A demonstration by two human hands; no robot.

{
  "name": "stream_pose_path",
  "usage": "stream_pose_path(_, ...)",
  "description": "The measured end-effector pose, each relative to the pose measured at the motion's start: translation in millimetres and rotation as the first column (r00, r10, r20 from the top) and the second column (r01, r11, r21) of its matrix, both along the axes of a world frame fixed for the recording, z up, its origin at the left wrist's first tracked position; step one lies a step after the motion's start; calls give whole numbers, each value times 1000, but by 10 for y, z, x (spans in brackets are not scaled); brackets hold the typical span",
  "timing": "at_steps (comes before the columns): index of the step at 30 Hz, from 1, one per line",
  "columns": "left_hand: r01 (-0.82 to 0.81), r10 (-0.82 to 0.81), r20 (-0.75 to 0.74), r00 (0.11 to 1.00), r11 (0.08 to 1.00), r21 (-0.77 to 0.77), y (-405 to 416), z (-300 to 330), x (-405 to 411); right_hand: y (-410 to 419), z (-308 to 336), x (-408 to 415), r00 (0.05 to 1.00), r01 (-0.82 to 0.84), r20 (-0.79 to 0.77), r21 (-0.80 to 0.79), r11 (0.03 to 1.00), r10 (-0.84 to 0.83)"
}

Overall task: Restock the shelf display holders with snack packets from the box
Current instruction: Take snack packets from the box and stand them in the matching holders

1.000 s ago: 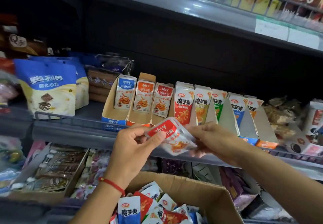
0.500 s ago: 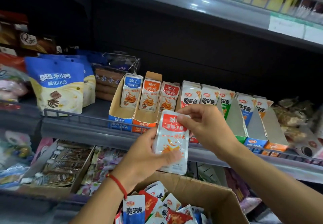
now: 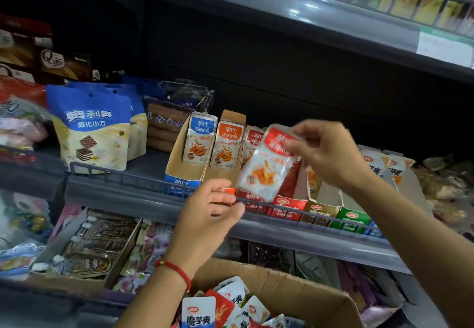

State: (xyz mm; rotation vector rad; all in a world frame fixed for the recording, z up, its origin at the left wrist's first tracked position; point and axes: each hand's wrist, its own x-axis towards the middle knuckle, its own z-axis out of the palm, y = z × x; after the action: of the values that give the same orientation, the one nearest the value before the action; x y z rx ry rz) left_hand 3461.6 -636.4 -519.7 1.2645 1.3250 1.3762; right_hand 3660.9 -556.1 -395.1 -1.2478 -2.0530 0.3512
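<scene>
Grey shelf (image 3: 143, 192), cardboard display holders (image 3: 184, 174), blue-white pouch (image 3: 92, 127)

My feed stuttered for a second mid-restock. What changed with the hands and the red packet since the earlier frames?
The left hand has let go of the red packet and dropped back, fingers loose. The right hand alone now pinches the packet's top edge and has carried it up toward the red holder on the shelf. The packet is not in yet. The other holders and the box of packets look unchanged.
</scene>
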Motion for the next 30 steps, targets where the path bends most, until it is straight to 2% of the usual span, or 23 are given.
stream_pose_path(3,-114,116,79,990,993,-28,44,51,-123,320,142,-81,990,109,67,210,972,-125)
stream_pose_path(5,-147,149,102,984,989,-33,59,79,-174,529,160,-154,982,138,104,187,973,-159)
stream_pose_path(8,-181,184,101,978,983,-40,77,87,-224,812,74,-286,941,181,262,150,972,-215)
stream_pose_path(13,-189,192,38,981,979,-71,100,79,-252,1062,-168,-445,889,126,418,170,977,-187)
stream_pose_path(18,-199,200,-6,980,975,-94,132,56,-286,1183,-336,-454,771,103,588,268,958,-247)
stream_pose_path(25,-204,197,-68,978,973,-108,142,35,-307,1158,-405,-495,635,119,701,327,938,-325)
stream_pose_path(30,-204,194,-107,975,975,-93,133,28,-305,1193,-426,-538,608,161,683,391,906,-403)
